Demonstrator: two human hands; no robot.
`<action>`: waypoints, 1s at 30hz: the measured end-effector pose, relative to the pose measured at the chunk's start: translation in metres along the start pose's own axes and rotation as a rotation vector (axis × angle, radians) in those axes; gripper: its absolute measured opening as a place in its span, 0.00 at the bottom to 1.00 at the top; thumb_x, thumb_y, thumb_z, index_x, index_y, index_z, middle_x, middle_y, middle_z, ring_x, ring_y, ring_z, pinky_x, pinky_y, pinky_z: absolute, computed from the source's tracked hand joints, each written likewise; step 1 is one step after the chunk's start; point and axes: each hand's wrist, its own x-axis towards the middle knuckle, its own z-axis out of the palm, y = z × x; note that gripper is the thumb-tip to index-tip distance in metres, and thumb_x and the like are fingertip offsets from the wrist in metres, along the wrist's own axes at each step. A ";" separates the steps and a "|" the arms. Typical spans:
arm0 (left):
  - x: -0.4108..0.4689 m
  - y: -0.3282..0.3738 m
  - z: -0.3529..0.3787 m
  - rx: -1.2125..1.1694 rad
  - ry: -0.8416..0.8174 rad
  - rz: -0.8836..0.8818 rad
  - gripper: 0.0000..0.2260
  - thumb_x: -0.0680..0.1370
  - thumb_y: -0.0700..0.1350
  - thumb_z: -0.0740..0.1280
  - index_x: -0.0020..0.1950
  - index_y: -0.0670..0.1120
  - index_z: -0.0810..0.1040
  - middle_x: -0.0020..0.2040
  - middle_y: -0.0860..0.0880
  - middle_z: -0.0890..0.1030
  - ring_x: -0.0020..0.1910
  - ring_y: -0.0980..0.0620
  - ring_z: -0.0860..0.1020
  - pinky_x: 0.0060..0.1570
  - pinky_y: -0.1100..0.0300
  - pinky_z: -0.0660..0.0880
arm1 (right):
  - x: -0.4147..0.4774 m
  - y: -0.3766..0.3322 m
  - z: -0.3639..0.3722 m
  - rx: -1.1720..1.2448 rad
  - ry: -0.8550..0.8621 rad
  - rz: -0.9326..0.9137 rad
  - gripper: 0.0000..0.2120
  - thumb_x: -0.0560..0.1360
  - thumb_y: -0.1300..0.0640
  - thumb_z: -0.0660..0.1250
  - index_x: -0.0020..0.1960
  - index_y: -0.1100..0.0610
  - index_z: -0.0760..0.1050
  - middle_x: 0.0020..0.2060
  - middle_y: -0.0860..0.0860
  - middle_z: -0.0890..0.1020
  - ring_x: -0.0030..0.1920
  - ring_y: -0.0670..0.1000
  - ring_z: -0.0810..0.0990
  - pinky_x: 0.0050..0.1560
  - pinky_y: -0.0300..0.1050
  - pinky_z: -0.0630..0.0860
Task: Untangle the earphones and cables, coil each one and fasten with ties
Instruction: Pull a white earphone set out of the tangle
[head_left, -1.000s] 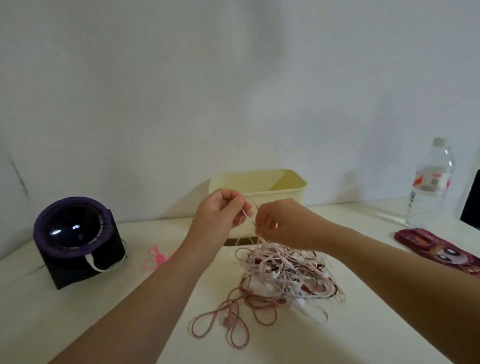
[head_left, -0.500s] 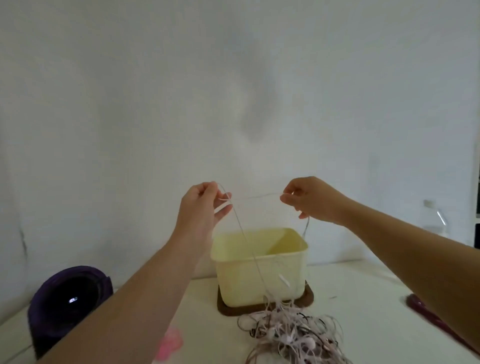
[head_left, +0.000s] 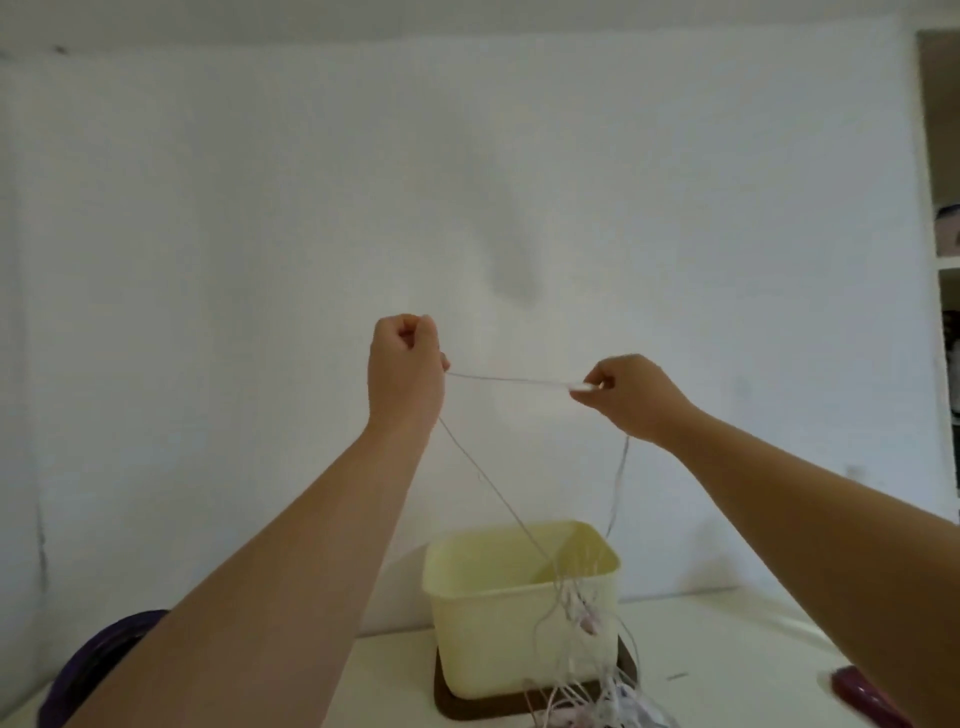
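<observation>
White wall (head_left: 260, 208) up top, pale table (head_left: 727, 649) at 6 o'clock with a cream bin (head_left: 488, 623) and the tangle (head_left: 613, 701) in front of it. My guess: lift slowly and jiggle, don't yank, or the knots cinch tighter. Left hand (head_left: 405, 369) is clenched round the thin white cable (head_left: 509, 378), and right hand (head_left: 631, 397) at its 3 o'clock pinches it. The cable runs taut between the two grips, with its tails dropping toward 6.

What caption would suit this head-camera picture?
Left hand and right hand stretch a thin white cable above the tangle by a cream tub.
</observation>
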 end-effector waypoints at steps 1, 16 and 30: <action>-0.001 -0.001 -0.003 0.087 0.018 0.072 0.04 0.80 0.44 0.58 0.50 0.45 0.70 0.35 0.50 0.75 0.31 0.56 0.72 0.32 0.65 0.68 | -0.004 0.010 0.004 -0.022 -0.024 0.046 0.10 0.75 0.53 0.68 0.38 0.56 0.75 0.29 0.46 0.75 0.33 0.45 0.73 0.31 0.35 0.66; -0.064 -0.079 -0.045 0.949 -0.749 0.266 0.12 0.76 0.60 0.63 0.53 0.55 0.70 0.49 0.58 0.69 0.48 0.57 0.74 0.49 0.60 0.72 | -0.041 0.003 0.022 0.837 0.018 0.294 0.20 0.83 0.54 0.50 0.42 0.61 0.75 0.40 0.59 0.82 0.42 0.57 0.81 0.50 0.50 0.78; -0.069 -0.068 -0.028 0.614 -0.690 -0.090 0.13 0.81 0.51 0.56 0.48 0.51 0.80 0.47 0.55 0.78 0.40 0.59 0.74 0.38 0.68 0.68 | -0.045 -0.027 0.004 0.346 -0.265 -0.015 0.10 0.80 0.62 0.55 0.47 0.58 0.75 0.37 0.51 0.82 0.36 0.45 0.80 0.39 0.35 0.75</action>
